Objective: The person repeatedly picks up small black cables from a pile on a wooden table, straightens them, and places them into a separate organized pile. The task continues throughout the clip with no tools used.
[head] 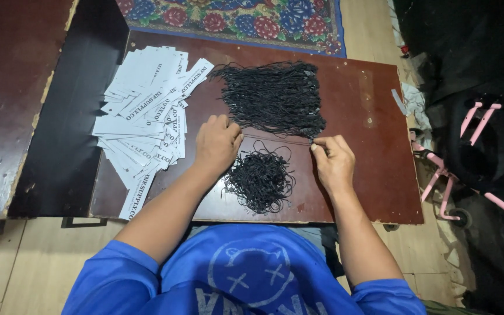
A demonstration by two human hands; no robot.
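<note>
A large bundle of black strings lies stretched across the back of a low brown table. My right hand pinches a string at the bundle's near right corner. My left hand rests knuckles-up on the table, fingers curled, touching the bundle's near left edge. It lies beside a fanned pile of white paper tags with dark print. A smaller tangled heap of black strings sits between my two hands near the table's front edge.
A dark brown board lies to the left across a black gap. A floral rug is beyond the table. Dark fabric and a pink metal frame crowd the right side. A small grey strip sits at the table's right edge.
</note>
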